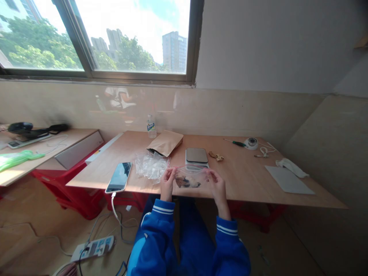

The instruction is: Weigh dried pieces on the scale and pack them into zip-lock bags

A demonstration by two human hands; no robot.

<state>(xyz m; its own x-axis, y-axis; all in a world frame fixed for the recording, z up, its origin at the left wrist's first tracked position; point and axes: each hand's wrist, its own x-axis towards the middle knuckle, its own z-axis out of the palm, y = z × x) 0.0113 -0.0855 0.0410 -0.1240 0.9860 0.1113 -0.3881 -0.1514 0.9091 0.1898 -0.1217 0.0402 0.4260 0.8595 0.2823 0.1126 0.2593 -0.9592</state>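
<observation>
Between my two hands is a clear zip-lock bag [188,181] with a pinkish seal along its top and brown and pale dried pieces inside. My left hand [167,183] pinches its upper left corner, and my right hand [217,187] pinches the upper right one. The bag hangs at the table's front edge, just in front of a small kitchen scale [196,155]. Left of my left hand lies a heap of clear plastic bags [151,166]. Behind the heap rests a brown kraft paper bag [166,142], its dark mouth facing me. A brown dried piece [216,156] lies right of the scale.
A phone [119,177] with a charging cable lies at the table's left front. Farther back stands a bottle [151,126]. On the right are a screwdriver [238,143], a white round camera [252,143], a cable [262,152], a white sheet [289,180] and a cloth [292,168].
</observation>
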